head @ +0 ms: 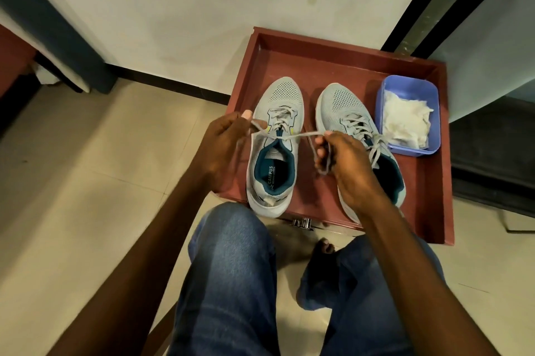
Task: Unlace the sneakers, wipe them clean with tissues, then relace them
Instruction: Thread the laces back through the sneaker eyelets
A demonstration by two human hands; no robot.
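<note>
Lace ends (307,134) of left sneaker (273,147) in red tray (431,187) pulled apart, pinched by left hand (228,147) and right hand (344,158) fingers. Likely knot stage, tying or untying unclear; steady tension needed next.

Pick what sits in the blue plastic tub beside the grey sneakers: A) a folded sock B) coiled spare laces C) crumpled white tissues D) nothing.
C: the blue plastic tub, at the right of the red-brown wooden tray, holds crumpled white tissues; both hands are on a sneaker lace instead.
</note>
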